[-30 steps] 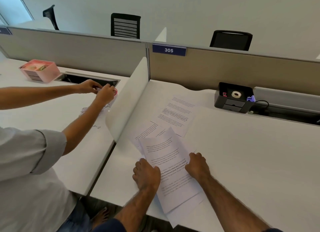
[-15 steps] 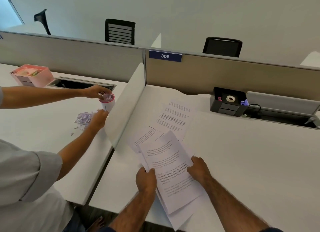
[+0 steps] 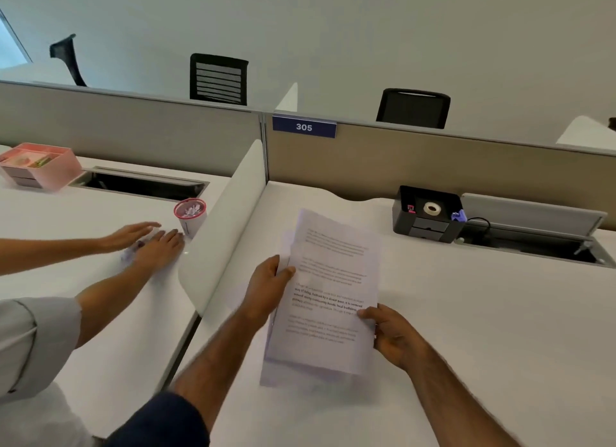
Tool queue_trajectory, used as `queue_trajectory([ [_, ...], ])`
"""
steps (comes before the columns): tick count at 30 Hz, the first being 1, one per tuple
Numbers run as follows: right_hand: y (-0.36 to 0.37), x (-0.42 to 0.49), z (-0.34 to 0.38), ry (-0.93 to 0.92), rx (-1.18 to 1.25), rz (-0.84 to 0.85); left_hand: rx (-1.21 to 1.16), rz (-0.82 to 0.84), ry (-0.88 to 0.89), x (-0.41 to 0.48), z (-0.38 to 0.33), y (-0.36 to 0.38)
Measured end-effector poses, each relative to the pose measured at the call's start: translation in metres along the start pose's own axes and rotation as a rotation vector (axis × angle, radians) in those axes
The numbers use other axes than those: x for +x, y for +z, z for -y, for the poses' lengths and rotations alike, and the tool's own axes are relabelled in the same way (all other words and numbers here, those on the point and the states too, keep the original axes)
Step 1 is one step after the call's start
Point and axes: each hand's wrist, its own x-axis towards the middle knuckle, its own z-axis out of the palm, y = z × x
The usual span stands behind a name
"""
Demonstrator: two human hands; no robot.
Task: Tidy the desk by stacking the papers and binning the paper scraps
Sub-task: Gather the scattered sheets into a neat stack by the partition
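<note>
A stack of printed papers (image 3: pixel 330 280) stands lifted off the white desk (image 3: pixel 483 330), gathered into one bundle. My left hand (image 3: pixel 266 286) grips its left edge, thumb on the front sheet. My right hand (image 3: pixel 390 336) holds the right edge lower down, thumb over the sheet. On the neighbouring desk a second person's two hands (image 3: pixel 150 243) lie flat over a heap of pale paper scraps (image 3: pixel 128 255). Next to them stands a small pink-rimmed cup (image 3: pixel 190 215) with scraps inside.
A white divider panel (image 3: pixel 230 220) separates the two desks. A black organizer (image 3: pixel 428 213) with a tape roll sits at the back right beside an open cable trough (image 3: pixel 533 246). A pink tray (image 3: pixel 43 165) sits far left. A partition labelled 305 (image 3: pixel 304 126) runs behind.
The sheets that lay spread on the desk are now gathered and lifted as one bundle in both my hands. The other person's hands moved from the cup down onto the scraps.
</note>
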Motion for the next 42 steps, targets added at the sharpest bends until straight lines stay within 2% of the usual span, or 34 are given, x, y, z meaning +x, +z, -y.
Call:
queue_trajectory([
  [2, 0.002, 0.013, 0.01, 0.007, 0.055, 0.005, 0.002, 0.03, -0.014, 0.026, -0.013, 0.005],
  [6, 0.008, 0.039, 0.036, -0.05, -0.001, -0.067, 0.11, 0.064, -0.033, 0.084, -0.032, 0.022],
  [10, 0.009, 0.068, 0.061, -0.09, -0.057, -0.102, 0.255, -0.01, -0.045, 0.144, -0.033, 0.042],
  [16, 0.005, 0.114, 0.086, -0.046, -0.176, -0.176, 0.44, -0.039, -0.095, 0.213, -0.011, 0.069],
  [19, 0.001, 0.132, 0.09, -0.027, -0.205, -0.237, 0.472, -0.029, -0.184, 0.225, 0.006, 0.075],
  [22, -0.002, 0.15, 0.085, -0.01, -0.269, -0.377, 0.647, 0.007, -0.241, 0.224, 0.025, 0.082],
  [27, 0.007, 0.162, 0.084, 0.013, -0.297, -0.477, 0.941, -0.117, -0.217, 0.209, 0.039, 0.105],
  [33, 0.021, 0.168, 0.096, -0.003, -0.294, -0.482, 0.989, -0.166, -0.248, 0.212, 0.047, 0.115],
  [37, 0.02, 0.169, 0.1, 0.026, -0.212, -0.476, 1.025, -0.17, -0.192, 0.219, 0.052, 0.109],
  [42, 0.017, 0.17, 0.099, 0.057, -0.111, -0.419, 0.925, -0.076, -0.24, 0.235, 0.042, 0.102],
])
